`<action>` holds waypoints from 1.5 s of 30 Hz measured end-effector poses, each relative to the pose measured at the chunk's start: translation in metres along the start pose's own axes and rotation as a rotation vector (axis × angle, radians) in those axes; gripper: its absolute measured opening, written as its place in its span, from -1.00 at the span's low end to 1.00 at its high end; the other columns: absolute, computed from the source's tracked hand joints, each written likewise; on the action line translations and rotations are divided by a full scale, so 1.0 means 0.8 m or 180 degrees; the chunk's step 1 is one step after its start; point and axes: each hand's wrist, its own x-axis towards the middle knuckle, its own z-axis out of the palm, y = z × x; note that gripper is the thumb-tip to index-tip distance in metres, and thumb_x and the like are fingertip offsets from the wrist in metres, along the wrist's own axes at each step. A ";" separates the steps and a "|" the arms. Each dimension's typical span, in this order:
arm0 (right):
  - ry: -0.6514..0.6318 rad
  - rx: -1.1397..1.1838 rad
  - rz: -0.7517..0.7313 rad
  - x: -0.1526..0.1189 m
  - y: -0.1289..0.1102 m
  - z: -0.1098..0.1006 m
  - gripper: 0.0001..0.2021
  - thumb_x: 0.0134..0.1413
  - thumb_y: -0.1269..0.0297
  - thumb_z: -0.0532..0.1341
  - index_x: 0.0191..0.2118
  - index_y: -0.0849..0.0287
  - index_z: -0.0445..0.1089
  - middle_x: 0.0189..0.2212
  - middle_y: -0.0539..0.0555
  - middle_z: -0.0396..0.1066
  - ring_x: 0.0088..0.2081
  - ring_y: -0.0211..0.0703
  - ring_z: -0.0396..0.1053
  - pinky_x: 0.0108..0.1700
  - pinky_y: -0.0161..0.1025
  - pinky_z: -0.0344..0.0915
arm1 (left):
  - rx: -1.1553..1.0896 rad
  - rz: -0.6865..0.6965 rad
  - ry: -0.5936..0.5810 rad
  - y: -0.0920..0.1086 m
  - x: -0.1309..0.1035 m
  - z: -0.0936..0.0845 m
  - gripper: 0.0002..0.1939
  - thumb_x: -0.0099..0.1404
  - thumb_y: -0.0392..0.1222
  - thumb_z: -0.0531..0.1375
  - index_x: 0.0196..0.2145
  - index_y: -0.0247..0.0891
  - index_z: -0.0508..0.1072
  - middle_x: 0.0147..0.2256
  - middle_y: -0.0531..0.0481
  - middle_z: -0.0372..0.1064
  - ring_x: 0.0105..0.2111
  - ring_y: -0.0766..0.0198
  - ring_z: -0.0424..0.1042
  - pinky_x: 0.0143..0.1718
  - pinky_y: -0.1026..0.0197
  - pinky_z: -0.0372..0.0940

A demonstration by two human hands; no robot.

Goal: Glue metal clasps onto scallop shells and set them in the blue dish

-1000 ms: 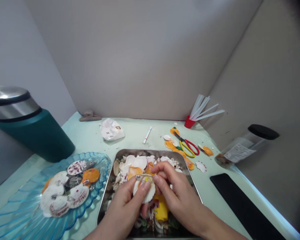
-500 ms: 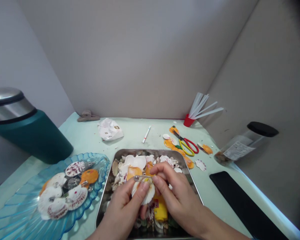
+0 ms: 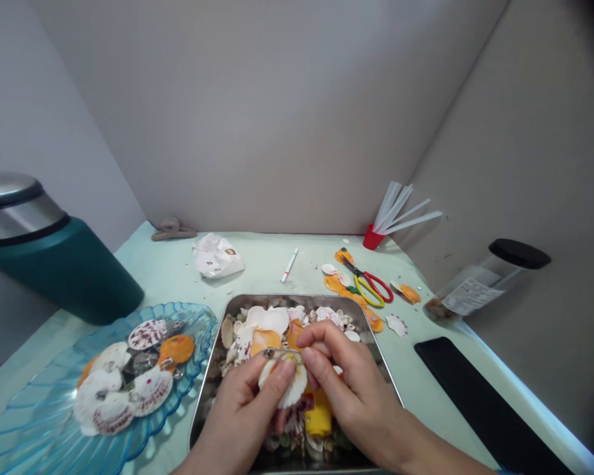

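Observation:
Over the metal tray, my left hand grips a white scallop shell with its thumb across the shell's face. A thin silver metal pin lies along the shell's upper edge, and a small yellow spot shows beneath it. My right hand is closed in a pinch at the pin's right end, thumb and forefinger close together. White, orange and speckled shells fill the tray under both hands. Among them, partly covered by my right hand, is a yellow cylindrical object.
At left are a blue glass dish of shells with metal clips and a teal bottle. Scissors, orange pieces, a marker, a red cup of white sticks, a clear jar and a black slab surround the tray.
Almost nothing differs. Both hands keep their hold over the tray, and the shell has shifted very slightly left. The whole view has moved by a few pixels.

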 end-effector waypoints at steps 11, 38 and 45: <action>-0.0049 0.0255 0.0030 0.004 -0.002 0.002 -0.90 0.31 0.31 -0.04 -0.23 0.12 0.18 -0.61 -0.16 0.11 -0.56 -0.29 0.12 -0.46 -0.33 0.08 | 0.0041 0.0020 0.0071 0.000 0.000 -0.001 -0.55 0.16 0.17 0.18 -0.62 -0.27 0.30 -0.75 0.16 0.15 -0.74 0.47 0.01 -0.72 0.36 -0.18; 0.0032 -0.0254 0.0502 -0.033 0.029 -0.078 -0.65 0.09 0.09 0.21 -0.01 0.07 0.35 -0.17 0.09 0.44 -0.24 -0.04 0.40 -0.25 -0.21 0.32 | -0.0027 0.0227 0.0197 0.009 0.004 -0.019 -0.57 0.24 0.13 0.11 -0.57 -0.28 0.28 -0.72 0.12 0.28 -0.77 0.48 0.06 -0.70 0.39 -0.04; -0.0128 0.0658 0.0246 -0.009 0.022 -0.047 -0.60 -0.04 -0.05 0.28 -0.17 0.14 0.39 -0.51 -0.05 0.22 -0.53 -0.25 0.14 -0.49 -0.31 0.17 | 0.0099 0.0235 0.0147 0.003 0.008 -0.022 -0.57 0.22 0.14 0.14 -0.59 -0.26 0.25 -0.73 0.16 0.19 -0.74 0.47 0.07 -0.71 0.39 -0.08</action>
